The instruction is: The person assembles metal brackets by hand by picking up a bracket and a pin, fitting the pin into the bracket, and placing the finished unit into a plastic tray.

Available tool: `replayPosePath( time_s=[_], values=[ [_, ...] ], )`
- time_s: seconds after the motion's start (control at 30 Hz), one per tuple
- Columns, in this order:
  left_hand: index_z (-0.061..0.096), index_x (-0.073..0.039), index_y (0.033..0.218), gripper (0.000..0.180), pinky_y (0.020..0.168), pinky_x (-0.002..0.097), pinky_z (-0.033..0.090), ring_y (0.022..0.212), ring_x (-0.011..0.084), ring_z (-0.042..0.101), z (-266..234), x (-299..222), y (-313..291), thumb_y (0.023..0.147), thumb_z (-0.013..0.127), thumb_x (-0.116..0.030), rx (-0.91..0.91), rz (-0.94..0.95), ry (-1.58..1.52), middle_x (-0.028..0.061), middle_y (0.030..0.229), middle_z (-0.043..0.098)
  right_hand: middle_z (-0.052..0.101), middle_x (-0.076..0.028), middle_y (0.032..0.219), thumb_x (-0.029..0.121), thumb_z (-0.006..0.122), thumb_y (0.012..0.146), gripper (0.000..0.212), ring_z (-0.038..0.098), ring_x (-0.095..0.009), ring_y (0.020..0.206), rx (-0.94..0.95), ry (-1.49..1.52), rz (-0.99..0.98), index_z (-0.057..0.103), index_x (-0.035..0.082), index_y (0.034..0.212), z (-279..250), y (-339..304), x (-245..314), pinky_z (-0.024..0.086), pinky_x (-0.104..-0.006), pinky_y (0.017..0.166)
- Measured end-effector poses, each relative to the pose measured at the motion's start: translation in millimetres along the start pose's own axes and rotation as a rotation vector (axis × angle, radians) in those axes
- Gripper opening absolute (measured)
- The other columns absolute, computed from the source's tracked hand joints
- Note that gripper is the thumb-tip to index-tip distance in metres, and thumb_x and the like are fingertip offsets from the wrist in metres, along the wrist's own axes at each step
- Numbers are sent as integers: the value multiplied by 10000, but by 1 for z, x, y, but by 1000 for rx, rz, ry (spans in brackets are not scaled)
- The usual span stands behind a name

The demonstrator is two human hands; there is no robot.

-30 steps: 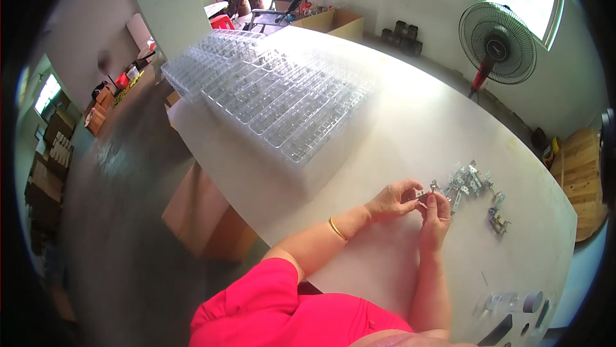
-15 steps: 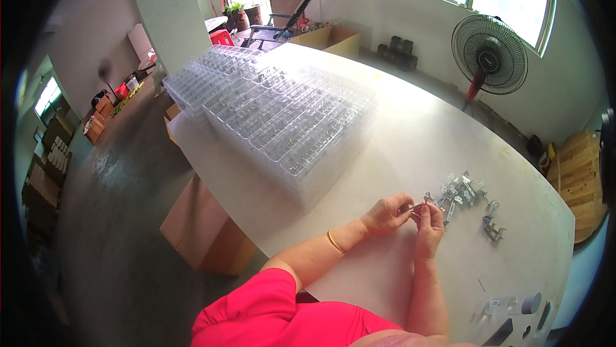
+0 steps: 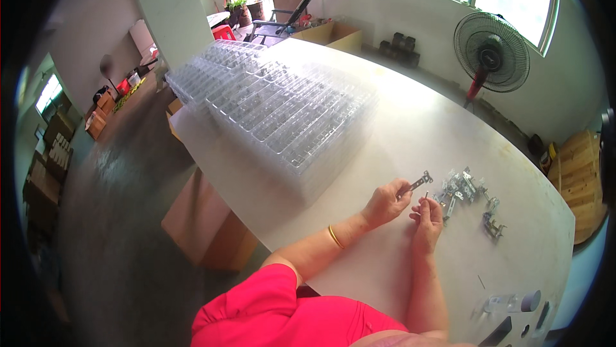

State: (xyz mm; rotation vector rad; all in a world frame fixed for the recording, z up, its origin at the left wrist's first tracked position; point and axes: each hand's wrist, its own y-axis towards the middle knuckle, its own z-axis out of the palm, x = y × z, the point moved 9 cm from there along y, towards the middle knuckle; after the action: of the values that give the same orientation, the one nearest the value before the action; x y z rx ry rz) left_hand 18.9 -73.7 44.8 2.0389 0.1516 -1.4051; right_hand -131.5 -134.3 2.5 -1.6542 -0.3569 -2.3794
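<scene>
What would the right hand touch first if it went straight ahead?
The right hand would likely meet the metal bracket held by the left hand, though depth is unclear.

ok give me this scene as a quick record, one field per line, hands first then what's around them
left hand: holds a flat metal bracket, its far end pointing up and to the right
right hand: pinches a small thin piece, details too small to tell
loose parts: pile of metal parts, just beyond the right hand
trays: stacked clear plastic trays, on the left part of the table
bottle: clear bottle, lying at lower right
background: standing fan, right side
</scene>
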Motion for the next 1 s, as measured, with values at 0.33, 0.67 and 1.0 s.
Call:
replayPosePath(
  time_s=[0.33, 0.67, 1.0],
  values=[
    [676, 11, 1018, 108, 858, 263, 527, 928, 100, 660, -80, -120, 31, 929, 637, -36, -4, 138, -152, 50, 960, 720, 651, -11, 976, 153, 615, 995, 126, 602, -79, 771, 33, -63, -26, 637, 52, 1067, 0, 0, -4, 506, -229, 655],
    [727, 24, 1010, 168, 674, 195, 492, 743, 35, 602, -316, -108, 135, 926, 668, -109, -279, 27, 357, 9, 832, 708, 637, 6, 906, 133, 624, 988, 104, 603, -69, 746, 66, -119, -35, 647, 54, 1052, -1, 5, -14, 509, -220, 641],
    [776, -70, 835, 331, 792, 331, 535, 815, 241, 717, -425, 15, 218, 717, 764, -379, -293, -285, 874, 144, 845, 747, 635, 34, 889, 138, 645, 980, 102, 592, -48, 738, 149, -203, 9, 659, 89, 1068, 2, -1, -23, 498, -201, 659]
  ],
)
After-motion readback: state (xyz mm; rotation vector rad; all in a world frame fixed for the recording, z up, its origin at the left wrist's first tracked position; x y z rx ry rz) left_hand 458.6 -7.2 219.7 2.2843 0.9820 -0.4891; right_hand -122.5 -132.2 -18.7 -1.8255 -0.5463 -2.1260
